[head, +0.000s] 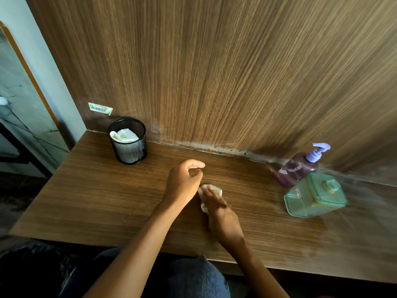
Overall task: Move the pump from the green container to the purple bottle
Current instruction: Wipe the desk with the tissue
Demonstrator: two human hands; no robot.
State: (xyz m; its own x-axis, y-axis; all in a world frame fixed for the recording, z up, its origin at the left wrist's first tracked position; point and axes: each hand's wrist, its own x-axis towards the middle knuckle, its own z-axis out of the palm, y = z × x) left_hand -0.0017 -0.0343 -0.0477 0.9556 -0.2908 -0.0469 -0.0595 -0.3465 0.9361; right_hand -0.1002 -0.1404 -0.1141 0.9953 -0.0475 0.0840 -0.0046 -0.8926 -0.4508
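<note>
While the right hand pressed a white tissue flat against the wooden table, the left hand hovered beside it, loosely curled and empty. At far right, the lilac pump sat on the purple bottle, just behind the capped green container.

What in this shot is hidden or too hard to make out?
All head view:
- White tissue: mostly covered by the right hand.
- Sticker on the green container: print too small.
- Barcode label on the back panel: too small to read.
- Tissue in the mesh cup: lower part hidden by the mesh.
</note>
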